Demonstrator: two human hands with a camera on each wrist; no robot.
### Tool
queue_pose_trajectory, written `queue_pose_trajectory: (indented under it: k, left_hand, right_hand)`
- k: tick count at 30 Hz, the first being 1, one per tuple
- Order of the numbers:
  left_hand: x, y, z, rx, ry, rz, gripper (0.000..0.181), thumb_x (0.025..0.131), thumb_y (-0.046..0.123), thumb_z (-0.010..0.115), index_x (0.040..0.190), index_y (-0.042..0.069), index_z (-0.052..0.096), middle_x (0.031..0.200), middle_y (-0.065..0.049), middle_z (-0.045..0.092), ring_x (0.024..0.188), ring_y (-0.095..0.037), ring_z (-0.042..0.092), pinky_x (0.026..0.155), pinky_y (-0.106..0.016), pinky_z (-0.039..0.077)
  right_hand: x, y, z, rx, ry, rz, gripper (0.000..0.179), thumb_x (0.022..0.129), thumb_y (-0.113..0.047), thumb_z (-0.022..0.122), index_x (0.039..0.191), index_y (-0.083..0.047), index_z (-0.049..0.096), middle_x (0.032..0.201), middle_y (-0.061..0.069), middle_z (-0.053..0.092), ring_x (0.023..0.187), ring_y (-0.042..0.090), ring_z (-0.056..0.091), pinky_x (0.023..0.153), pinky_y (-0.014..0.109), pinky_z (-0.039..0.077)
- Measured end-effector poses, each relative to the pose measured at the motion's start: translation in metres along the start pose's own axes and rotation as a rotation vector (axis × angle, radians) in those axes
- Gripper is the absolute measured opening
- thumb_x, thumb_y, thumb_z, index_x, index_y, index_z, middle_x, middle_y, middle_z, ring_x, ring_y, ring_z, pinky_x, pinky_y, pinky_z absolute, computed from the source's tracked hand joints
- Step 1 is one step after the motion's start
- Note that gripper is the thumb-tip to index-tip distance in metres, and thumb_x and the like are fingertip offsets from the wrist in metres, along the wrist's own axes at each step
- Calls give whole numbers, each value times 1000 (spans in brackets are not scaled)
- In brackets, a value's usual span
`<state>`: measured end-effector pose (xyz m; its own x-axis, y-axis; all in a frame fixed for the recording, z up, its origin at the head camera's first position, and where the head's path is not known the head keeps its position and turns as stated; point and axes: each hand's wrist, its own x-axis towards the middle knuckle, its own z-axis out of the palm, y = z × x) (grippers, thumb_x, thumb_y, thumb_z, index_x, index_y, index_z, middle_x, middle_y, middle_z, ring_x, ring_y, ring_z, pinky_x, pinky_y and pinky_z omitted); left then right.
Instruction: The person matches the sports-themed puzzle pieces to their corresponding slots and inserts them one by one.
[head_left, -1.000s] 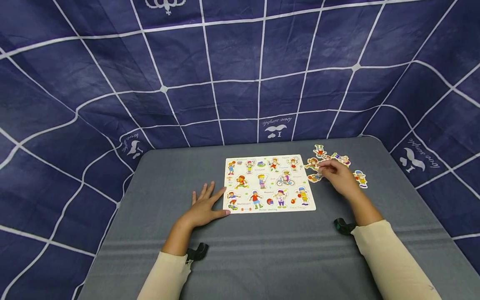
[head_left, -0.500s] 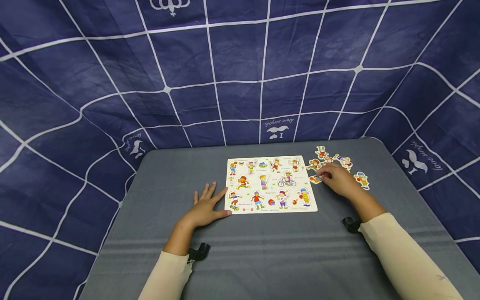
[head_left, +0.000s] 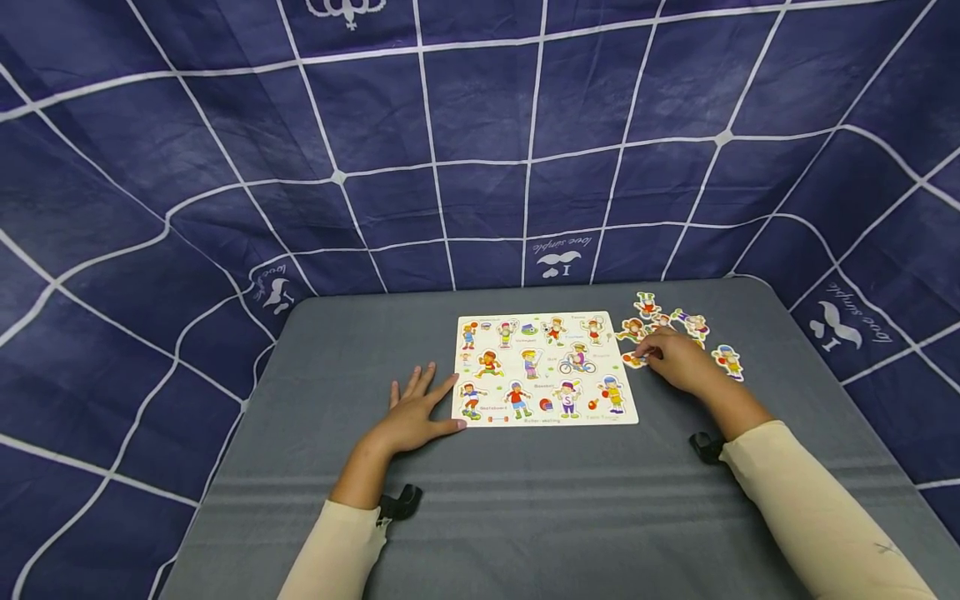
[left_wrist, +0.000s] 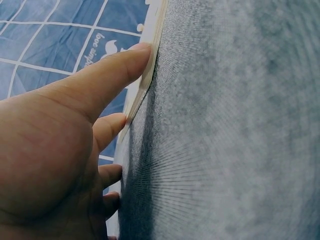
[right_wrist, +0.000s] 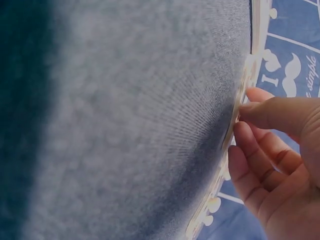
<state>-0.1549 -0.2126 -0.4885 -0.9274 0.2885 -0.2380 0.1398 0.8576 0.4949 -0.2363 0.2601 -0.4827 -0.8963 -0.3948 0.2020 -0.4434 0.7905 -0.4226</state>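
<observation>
A white puzzle board [head_left: 495, 392] printed with children playing sports lies flat on the grey table. Against its left edge rests my left hand [head_left: 408, 423], fingers spread, thumb and index finger touching the board; the left wrist view shows the thumb on the board's edge [left_wrist: 156, 40]. To the board's right, my right hand [head_left: 681, 362] pinches a figure-shaped puzzle piece [head_left: 633, 360], which sits low at the table beside the board. From the right wrist, thumb and fingers of the right hand [right_wrist: 280, 160] meet at the edge-on piece; the exact contact is partly hidden.
Several other cut-out figure pieces, including a red-clad one [head_left: 647, 305], lie clustered behind the right hand. One piece [head_left: 728, 362] lies apart to the right. A blue cloth [head_left: 480, 200] with white grid lines hangs behind and at both sides of the grey table [head_left: 525, 508].
My right hand has lowered slightly toward the piece beside the board and its fingers have settled on it. The left hand stays at the board's edge. The head view has shifted a little.
</observation>
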Motion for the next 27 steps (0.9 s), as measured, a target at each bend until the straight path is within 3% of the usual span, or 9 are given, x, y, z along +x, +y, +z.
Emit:
queue_pose_trajectory:
  k: [13, 27]
  left_hand:
    - [2, 0, 0, 7, 14, 13, 88, 87, 64, 68, 160, 32, 30, 171, -14, 5, 159, -38, -6, 120, -70, -10]
    - [1, 1, 0, 16, 12, 1, 88, 88, 64, 68, 160, 33, 29, 172, -14, 5, 159, -38, -6, 120, -70, -9]
  right_hand:
    - [-2, -1, -4, 25, -32, 66, 17, 85, 6, 67, 92, -6, 75, 87, 9, 63, 80, 18, 56, 72, 35, 45]
    - [-5, -13, -7, 71, 27, 104, 6, 88, -4, 74, 94, -7, 73, 84, 5, 63, 76, 12, 55, 67, 26, 44]
